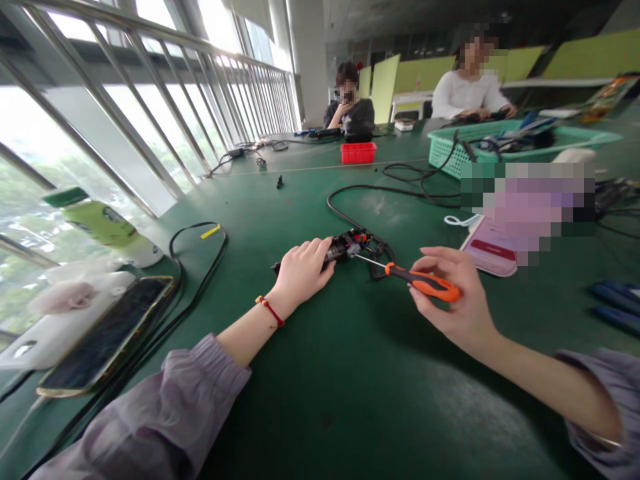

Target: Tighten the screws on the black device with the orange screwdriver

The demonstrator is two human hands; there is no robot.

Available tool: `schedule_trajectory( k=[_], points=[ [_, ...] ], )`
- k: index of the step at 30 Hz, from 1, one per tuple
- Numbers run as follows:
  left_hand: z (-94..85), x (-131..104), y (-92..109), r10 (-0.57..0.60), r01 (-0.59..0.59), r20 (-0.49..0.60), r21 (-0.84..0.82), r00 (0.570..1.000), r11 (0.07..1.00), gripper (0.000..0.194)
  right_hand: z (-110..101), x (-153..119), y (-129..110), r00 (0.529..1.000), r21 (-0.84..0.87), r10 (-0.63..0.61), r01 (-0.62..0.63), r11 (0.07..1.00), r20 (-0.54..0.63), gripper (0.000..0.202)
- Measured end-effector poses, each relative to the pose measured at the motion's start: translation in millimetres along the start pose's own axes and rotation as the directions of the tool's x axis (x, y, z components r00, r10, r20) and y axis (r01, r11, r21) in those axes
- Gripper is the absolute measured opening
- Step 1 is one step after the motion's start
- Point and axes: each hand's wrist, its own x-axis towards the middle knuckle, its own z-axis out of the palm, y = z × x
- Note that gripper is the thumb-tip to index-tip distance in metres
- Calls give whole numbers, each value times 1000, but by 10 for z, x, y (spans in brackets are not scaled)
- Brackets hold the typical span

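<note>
A black device [338,249] with exposed coloured wires lies on the green table, and a black cable runs from it. My left hand [306,267] is closed round its near left part and hides some of it. In my right hand [453,297] is an orange and black screwdriver [425,283], held by the handle between thumb and fingers. The screwdriver's thin metal shaft points left, its tip at the wired end of the device. Whether the tip sits in a screw is too small to tell.
Phones [107,333] and a green-capped bottle [113,230] stand at the left by a railing. A red basket [358,153] is farther back, a green basket [443,152] at the back right. Blue-handled tools [617,307] lie right. Two people sit across the table [310,400].
</note>
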Motion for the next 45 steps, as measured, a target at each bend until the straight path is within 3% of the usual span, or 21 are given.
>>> schedule_trajectory(
  k=[6,11,13,17,21,23,28,30,34,40,45],
  points=[
    [-2,-3,3,-3,3,3,-1,1000,1000,35,-27,-18,22,948,76,232,-254,964,218,22],
    [-14,-2,7,-1,1,7,-4,1000,1000,35,-13,-2,26,997,19,75,-75,997,-13,36],
    [-17,-1,9,-6,6,12,-3,1000,1000,35,-8,4,31,997,30,79,-80,996,19,40],
    [-16,-2,10,-5,5,10,-4,1000,1000,35,-8,-5,22,966,53,196,-207,977,167,30],
    [-10,-3,4,-1,1,8,-1,1000,1000,36,-7,-1,10,998,25,52,-53,998,34,37],
    [-8,-2,2,-1,1,10,0,1000,1000,35,-7,4,8,998,21,35,-36,999,46,43],
    [-16,1,2,-4,4,10,-13,1000,1000,35,-14,-13,-4,945,-30,222,-222,975,238,26],
    [-20,3,4,-5,5,16,-16,1000,1000,35,-13,-20,1,960,-17,208,-209,978,188,24],
    [-22,2,9,-4,4,16,-17,1000,1000,35,-10,-5,26,998,20,65,-65,998,6,38],
    [-20,2,9,-11,11,18,-22,1000,1000,36,-13,-11,-14,940,-22,224,-227,974,257,26],
    [-19,4,7,-1,1,6,-5,1000,1000,35,-10,-8,13,997,15,73,-73,997,37,32]
  ],
)
